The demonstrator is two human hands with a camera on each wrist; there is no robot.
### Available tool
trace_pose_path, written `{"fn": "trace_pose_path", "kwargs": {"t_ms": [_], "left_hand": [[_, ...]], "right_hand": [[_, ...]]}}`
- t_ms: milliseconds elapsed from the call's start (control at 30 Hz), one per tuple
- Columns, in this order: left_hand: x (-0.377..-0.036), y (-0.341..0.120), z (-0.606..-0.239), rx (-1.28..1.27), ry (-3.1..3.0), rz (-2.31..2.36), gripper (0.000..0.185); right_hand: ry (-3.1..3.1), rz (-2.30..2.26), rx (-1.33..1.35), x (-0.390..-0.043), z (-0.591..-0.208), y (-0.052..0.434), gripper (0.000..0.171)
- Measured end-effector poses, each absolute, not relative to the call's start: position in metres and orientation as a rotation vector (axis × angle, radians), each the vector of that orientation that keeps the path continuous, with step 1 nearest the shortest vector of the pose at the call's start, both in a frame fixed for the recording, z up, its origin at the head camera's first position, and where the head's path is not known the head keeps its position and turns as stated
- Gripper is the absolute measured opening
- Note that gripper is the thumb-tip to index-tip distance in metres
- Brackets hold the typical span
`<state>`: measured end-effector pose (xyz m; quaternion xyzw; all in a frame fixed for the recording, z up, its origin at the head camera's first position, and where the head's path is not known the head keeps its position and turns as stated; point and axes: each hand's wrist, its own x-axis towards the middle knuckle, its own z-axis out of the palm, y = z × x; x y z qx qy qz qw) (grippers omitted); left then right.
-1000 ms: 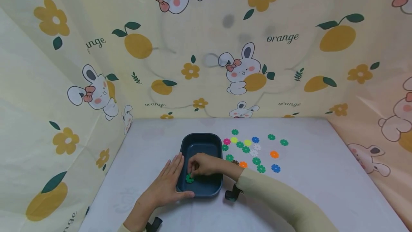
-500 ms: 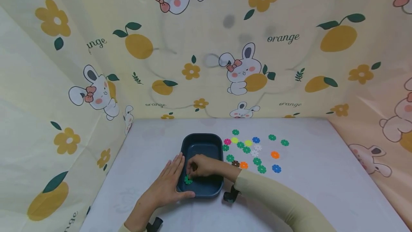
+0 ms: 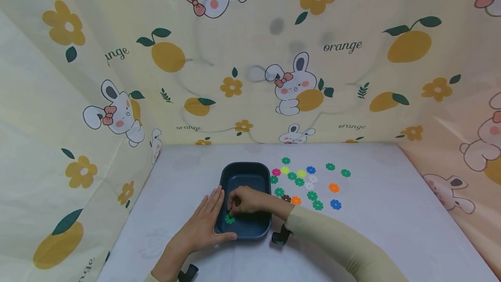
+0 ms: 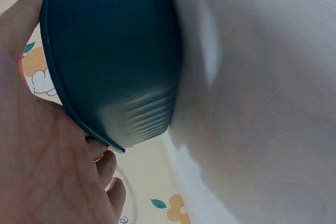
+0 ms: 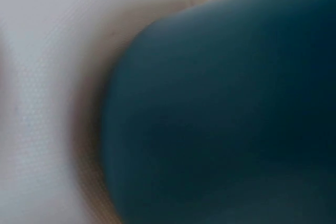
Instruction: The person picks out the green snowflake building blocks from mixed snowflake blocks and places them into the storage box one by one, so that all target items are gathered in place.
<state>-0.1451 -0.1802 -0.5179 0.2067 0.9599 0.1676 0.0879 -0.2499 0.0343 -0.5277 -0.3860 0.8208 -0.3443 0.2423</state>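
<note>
A dark blue tray (image 3: 244,171) stands on the white table (image 3: 391,225). My left hand (image 3: 203,223) lies flat against its left wall, fingers straight, thumb along the front rim. My right hand (image 3: 244,200) reaches into the tray with its fingers loosely curled. A green flower-shaped piece (image 3: 229,219) lies flat on the tray floor just under those fingertips. In the left wrist view the palm (image 4: 37,166) rests against the tray's outer wall (image 4: 115,51). The right wrist view shows only a blurred tray wall (image 5: 226,108) and table (image 5: 47,77).
Several flower pieces (image 3: 309,184) in green, blue, orange, pink, yellow, white and brown lie scattered right of the tray. Printed curtain walls (image 3: 250,55) enclose the table at the back and on both sides. Bare tabletop lies left of the tray and at the right front.
The green piece has dropped slightly from the right fingertips and now lies flat on the tray floor. Both hands have stayed almost where they were.
</note>
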Motion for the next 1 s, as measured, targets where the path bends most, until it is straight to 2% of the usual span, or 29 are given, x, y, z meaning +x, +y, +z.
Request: {"fn": "trace_pose_path", "kwargs": {"t_ms": [400,1000], "left_hand": [[-0.145,-0.181,-0.519,0.610,2.858,0.500,0.131],[-0.146,-0.180,-0.522,0.588,2.863,0.509,0.132]], "right_hand": [[2.374,-1.089,-1.065,-0.256,-0.498,0.070,0.005],[2.521,-1.213,-0.856,-0.262,-0.487,0.155,0.009]]}}
